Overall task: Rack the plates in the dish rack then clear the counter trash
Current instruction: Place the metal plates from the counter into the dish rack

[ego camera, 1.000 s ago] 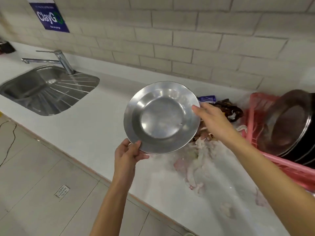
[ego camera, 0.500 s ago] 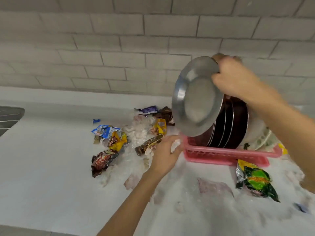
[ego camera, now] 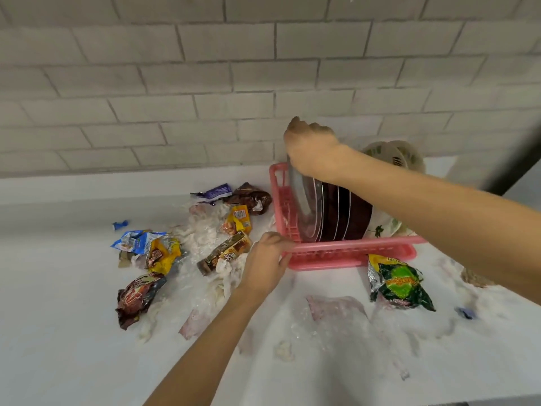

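Note:
A pink plastic dish rack (ego camera: 348, 253) stands on the white counter at the right. My right hand (ego camera: 313, 150) grips the top rim of a steel plate (ego camera: 301, 206), which stands upright in the rack's left end. Beside it stand several more steel-rimmed dark plates (ego camera: 348, 212), and a white leaf-patterned plate (ego camera: 392, 155) leans behind them. My left hand (ego camera: 265, 262) holds the rack's front left corner. Snack wrappers lie left of the rack: a brown and gold one (ego camera: 225, 252), a yellow one (ego camera: 162, 253), a dark red one (ego camera: 137, 297).
A green foil bag (ego camera: 398, 282) lies in front of the rack. Clear plastic film and crumpled white tissue (ego camera: 336, 312) are spread across the counter (ego camera: 58, 332). A purple wrapper (ego camera: 213, 191) and a brown one (ego camera: 251, 197) lie near the grey brick wall.
My right hand has lowered the steel plate from above the rack down into its left slot. My left hand has stayed at the rack's corner. The view has come closer.

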Tool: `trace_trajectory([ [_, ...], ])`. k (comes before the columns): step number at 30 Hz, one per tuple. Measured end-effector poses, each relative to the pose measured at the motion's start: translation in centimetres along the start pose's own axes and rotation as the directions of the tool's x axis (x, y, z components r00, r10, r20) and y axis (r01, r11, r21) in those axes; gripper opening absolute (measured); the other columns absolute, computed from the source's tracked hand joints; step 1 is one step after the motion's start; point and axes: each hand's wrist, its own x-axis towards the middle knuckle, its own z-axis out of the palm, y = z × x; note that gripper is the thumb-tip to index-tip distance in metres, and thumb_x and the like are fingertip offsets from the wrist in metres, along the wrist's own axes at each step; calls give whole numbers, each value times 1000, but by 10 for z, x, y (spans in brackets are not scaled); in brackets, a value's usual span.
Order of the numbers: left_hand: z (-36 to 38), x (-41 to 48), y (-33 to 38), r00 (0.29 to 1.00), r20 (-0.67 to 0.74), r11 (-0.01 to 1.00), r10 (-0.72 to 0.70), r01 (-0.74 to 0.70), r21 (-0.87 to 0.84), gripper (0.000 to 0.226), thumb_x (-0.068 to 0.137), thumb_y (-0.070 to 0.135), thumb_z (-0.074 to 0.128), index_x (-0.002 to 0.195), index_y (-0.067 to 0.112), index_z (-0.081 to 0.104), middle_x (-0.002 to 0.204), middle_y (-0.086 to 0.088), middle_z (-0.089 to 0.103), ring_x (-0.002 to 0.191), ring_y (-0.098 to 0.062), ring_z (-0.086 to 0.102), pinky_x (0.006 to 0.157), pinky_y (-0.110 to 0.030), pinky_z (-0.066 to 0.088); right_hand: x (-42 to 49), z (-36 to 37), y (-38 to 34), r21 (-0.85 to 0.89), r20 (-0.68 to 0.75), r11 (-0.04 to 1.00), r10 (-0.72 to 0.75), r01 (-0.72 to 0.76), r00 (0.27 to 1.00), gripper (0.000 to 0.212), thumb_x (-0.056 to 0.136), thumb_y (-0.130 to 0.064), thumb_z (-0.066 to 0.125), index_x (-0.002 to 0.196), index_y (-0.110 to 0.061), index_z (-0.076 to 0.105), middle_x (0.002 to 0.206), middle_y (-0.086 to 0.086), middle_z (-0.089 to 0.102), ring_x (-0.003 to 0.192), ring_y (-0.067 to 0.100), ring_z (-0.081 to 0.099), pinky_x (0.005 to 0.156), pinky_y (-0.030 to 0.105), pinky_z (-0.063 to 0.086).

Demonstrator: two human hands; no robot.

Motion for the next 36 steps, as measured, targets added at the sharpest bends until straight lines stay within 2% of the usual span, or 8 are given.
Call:
trace_trajectory([
  [4,1,4,-5,1000,-3,1000,13,-13,-21,25,84,10,71,103,25,76,101,5,72,101,-15,62,85,-29,51,6,18,-9,-62,93,998,-6,12,996,46,86,6,49,131,14,41,127,25,53,109,36,59,85,43,50],
  [8,7,9,-4,1000,-3,999,-20,20,-35,19,84,10,71,98,22,77,101,4,73,100,-17,64,86,-31,54,10,28,-8,-78,53,997,-20,24,998,49,70,-11,78,110,14,60,112,28,62,90,36,67,66,38,52],
  [12,9,7,-5,999,-21,998,-39,38,-50,21,85,7,69,98,21,77,101,6,73,99,-16,65,83,-36,55,14,38,-9,-82,211,996,-4,22,978,60,92,1,53,144,12,26,149,27,33,126,39,48,95,44,45],
  [14,9,6,-6,999,-28,997,-41,39,-59,22,85,7,69,98,22,78,101,6,74,98,-17,65,83,-35,55,18,41,-11,-87,184,996,10,6,983,54,90,4,52,140,11,33,145,27,38,123,39,50,93,44,46],
  [19,9,5,-6,998,-41,997,-37,34,-74,25,84,5,69,101,20,78,103,3,75,99,-18,66,87,-32,54,26,36,-11,-21,207,1000,11,-6,978,31,86,8,53,117,7,53,116,18,53,105,33,58,72,35,41],
  [25,9,6,-8,998,-47,997,-33,29,-78,27,84,6,69,103,23,77,105,4,74,101,-17,66,89,-30,52,28,38,-17,-29,234,1000,8,-1,972,38,87,6,57,124,7,50,128,24,48,112,36,55,80,38,47],
  [31,8,6,-8,997,-70,994,-14,6,-105,28,82,1,69,102,19,78,104,1,75,100,-19,68,91,-28,50,32,36,-11,34,236,999,21,-30,971,33,88,7,53,121,6,52,122,22,50,111,36,53,77,36,42],
  [36,11,1,-8,998,-62,992,-18,10,-126,28,83,1,69,103,18,77,106,1,75,104,-18,67,95,-30,51,26,35,-6,77,275,996,32,-55,961,30,92,-4,55,121,6,53,124,23,50,112,37,53,78,36,42],
])
